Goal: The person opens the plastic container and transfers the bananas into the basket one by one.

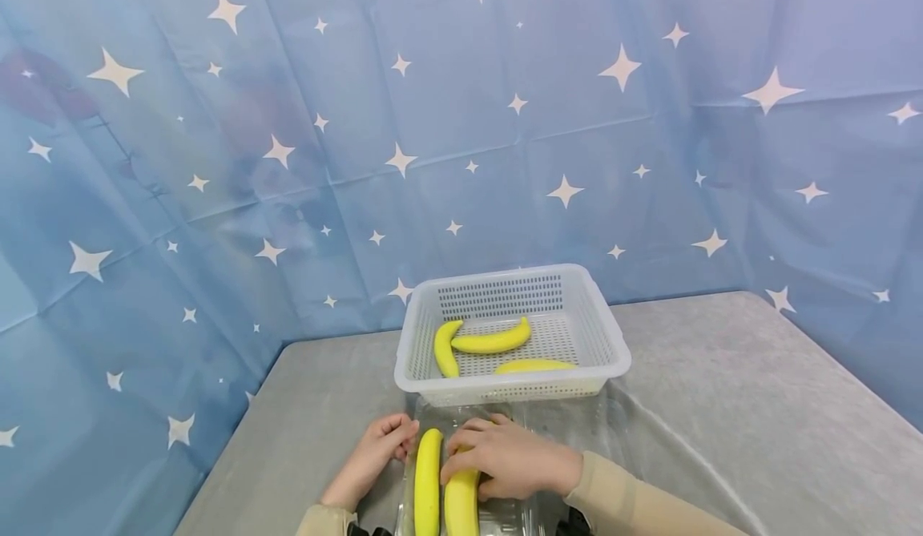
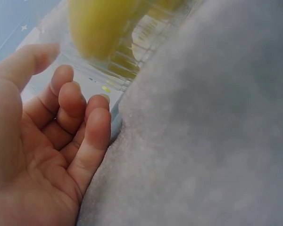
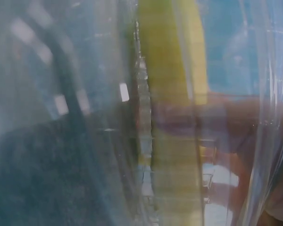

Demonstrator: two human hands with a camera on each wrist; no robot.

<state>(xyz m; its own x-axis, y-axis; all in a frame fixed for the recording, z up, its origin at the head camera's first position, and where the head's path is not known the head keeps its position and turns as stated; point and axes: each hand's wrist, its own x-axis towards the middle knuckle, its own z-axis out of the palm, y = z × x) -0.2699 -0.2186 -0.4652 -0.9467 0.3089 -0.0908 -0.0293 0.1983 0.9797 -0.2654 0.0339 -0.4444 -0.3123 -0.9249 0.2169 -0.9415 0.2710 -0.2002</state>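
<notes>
Two yellow bananas lie side by side in a clear plastic tray at the front of the table. My right hand curls its fingers over the upper part of the right banana and grips it. To its left lies the other banana, lengthwise. Close by the tray's left edge is my left hand; in the left wrist view its loosely curled fingers hold nothing. The right wrist view shows a banana blurred through clear plastic, with part of the right hand behind.
Just beyond the tray stands a white perforated basket holding three bananas. A grey cloth covers the table. A blue star-patterned curtain hangs behind and along the sides.
</notes>
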